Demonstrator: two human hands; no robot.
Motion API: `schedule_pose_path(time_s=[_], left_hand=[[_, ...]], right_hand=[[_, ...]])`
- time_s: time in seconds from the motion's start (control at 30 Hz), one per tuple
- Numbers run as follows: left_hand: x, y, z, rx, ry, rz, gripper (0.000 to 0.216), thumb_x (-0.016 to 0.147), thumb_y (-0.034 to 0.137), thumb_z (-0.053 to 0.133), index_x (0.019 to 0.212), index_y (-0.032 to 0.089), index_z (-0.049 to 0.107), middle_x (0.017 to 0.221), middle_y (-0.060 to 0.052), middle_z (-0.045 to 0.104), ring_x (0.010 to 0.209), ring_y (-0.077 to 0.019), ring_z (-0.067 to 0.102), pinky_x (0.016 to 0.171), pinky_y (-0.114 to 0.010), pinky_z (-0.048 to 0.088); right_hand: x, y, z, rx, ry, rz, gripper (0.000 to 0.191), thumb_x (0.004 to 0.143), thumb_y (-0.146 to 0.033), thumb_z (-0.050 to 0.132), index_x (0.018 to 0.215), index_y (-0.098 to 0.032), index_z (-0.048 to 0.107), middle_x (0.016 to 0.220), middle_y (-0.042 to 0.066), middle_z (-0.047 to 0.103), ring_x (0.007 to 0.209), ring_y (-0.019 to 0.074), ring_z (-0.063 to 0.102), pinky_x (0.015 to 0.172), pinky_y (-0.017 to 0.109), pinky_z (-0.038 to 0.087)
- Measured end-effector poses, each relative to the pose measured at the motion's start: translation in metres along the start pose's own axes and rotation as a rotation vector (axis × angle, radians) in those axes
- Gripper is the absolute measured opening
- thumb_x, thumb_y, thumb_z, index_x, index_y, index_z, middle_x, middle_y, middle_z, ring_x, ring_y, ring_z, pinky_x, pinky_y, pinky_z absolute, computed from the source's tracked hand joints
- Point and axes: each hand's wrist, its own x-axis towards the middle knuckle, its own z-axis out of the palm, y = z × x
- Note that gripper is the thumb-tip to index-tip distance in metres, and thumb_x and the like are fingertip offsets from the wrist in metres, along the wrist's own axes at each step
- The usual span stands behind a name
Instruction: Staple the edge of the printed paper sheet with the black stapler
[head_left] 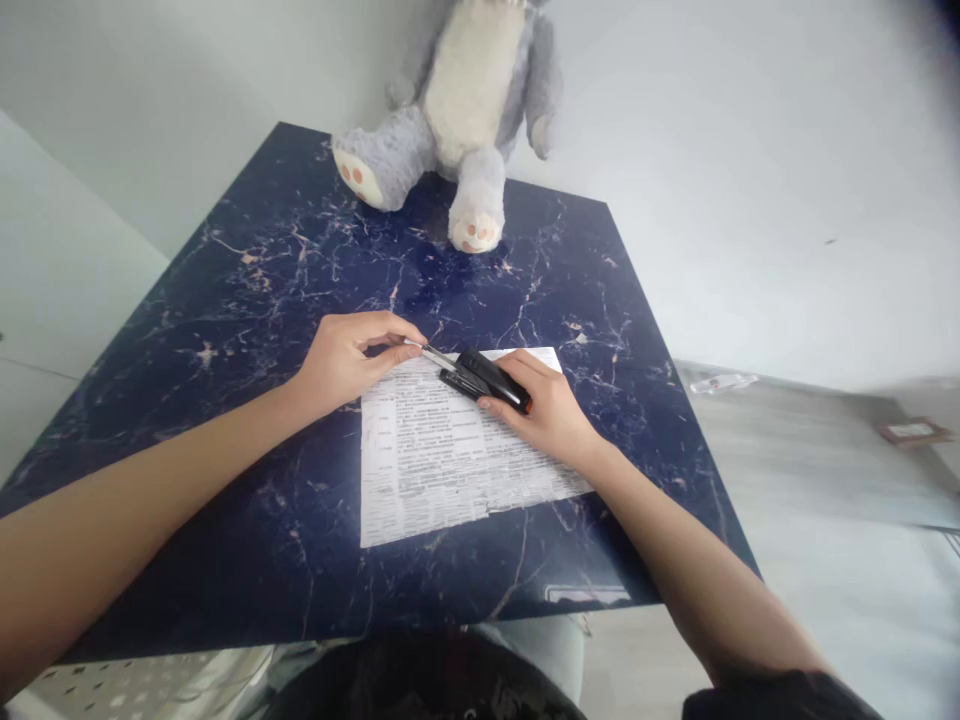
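Note:
A black stapler (484, 380) lies over the top part of a printed sheet of paper (435, 460). My right hand (541, 402) is closed around the stapler's right end, thumb along its near side. A spot of orange shows at that end. My left hand (360, 352) pinches the outer tip of a slim silvery metal strip (441, 356) between thumb and fingertips. This strip reaches to the stapler's left end; whether it is part of the stapler or a separate piece, I cannot tell. The sheet is covered in dense text, and my hands hide parts of its upper edge.
The dark blue marbled table (247, 290) carries everything. At its far edge sits a grey and cream plush toy (472, 100), legs toward me. A pale wall (712, 150) stands behind. On the floor at right lie a clear plastic item (724, 383) and a brownish object (911, 432).

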Motion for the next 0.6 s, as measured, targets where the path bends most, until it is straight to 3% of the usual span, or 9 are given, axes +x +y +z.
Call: schedule_pose_path(time_s=[0.13, 0.37, 0.6], left_hand=[[-0.002, 0.006, 0.002, -0.017, -0.037, 0.000, 0.018, 0.097, 0.037, 0.075, 0.110, 0.026, 0.081, 0.116, -0.002, 0.084, 0.105, -0.0185, 0.081, 0.101, -0.032, 0.066], [-0.007, 0.005, 0.011, 0.040, -0.193, 0.096, 0.019, 0.093, 0.033, 0.080, 0.112, 0.028, 0.081, 0.107, 0.000, 0.085, 0.097, -0.0184, 0.082, 0.096, -0.029, 0.065], [-0.005, 0.003, 0.010, -0.008, -0.272, 0.099, 0.020, 0.091, 0.035, 0.080, 0.109, 0.027, 0.083, 0.103, -0.002, 0.086, 0.089, -0.0194, 0.083, 0.088, -0.028, 0.066]], right_hand=[[-0.003, -0.005, 0.002, -0.008, 0.025, 0.018, 0.023, 0.104, -0.039, 0.067, 0.118, -0.021, 0.069, 0.102, 0.007, 0.073, 0.093, 0.0230, 0.067, 0.082, 0.039, 0.054], [-0.007, -0.008, 0.003, 0.017, -0.001, -0.051, 0.020, 0.103, -0.036, 0.067, 0.115, -0.020, 0.067, 0.097, 0.006, 0.070, 0.088, 0.0222, 0.064, 0.077, 0.038, 0.052], [-0.008, -0.007, 0.002, 0.034, -0.022, -0.057, 0.020, 0.103, -0.036, 0.066, 0.115, -0.020, 0.067, 0.096, 0.006, 0.070, 0.089, 0.0225, 0.064, 0.077, 0.039, 0.053]])
